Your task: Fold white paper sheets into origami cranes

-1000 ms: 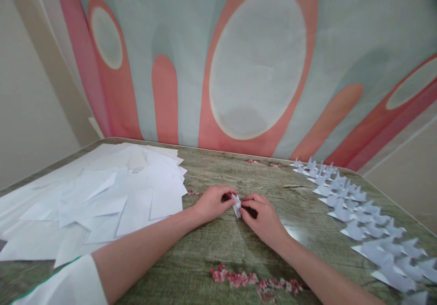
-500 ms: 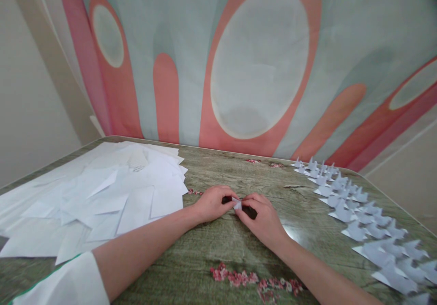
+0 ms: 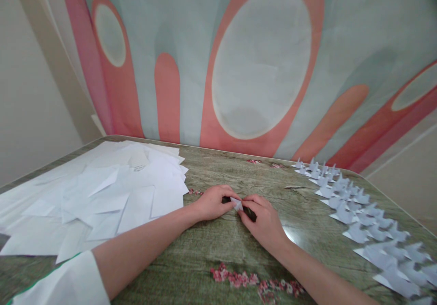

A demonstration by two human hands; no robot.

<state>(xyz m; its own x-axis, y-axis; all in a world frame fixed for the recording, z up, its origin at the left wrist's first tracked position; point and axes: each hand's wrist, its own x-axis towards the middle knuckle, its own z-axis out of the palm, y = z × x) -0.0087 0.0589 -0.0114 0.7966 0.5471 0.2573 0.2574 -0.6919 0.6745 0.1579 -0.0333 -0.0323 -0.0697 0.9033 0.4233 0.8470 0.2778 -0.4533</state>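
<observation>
Between my two hands, just above the middle of the table, is a small folded piece of white paper [image 3: 236,204]. My left hand [image 3: 215,203] pinches its left side between thumb and fingers. On the other side, the fingertips of my right hand [image 3: 261,215] are closed on its right edge. Much of the paper is hidden by the fingertips, so its full shape does not show. Several folded white paper cranes [image 3: 355,232] stand in rows along the table's right side. To the left of my left hand lies a wide pile of loose white paper sheets [image 3: 136,177].
The wood-patterned table [image 3: 191,259] has printed pink flowers on its top. Behind its far edge rises a wall covering [image 3: 191,91] in pale green and coral. Paper sheets reach the left edge of the table, and the cranes run along the right edge.
My fingers have shifted slightly on the folded paper, and more of its pale face shows between them. The pile and the cranes stay in place; the view has moved a little.
</observation>
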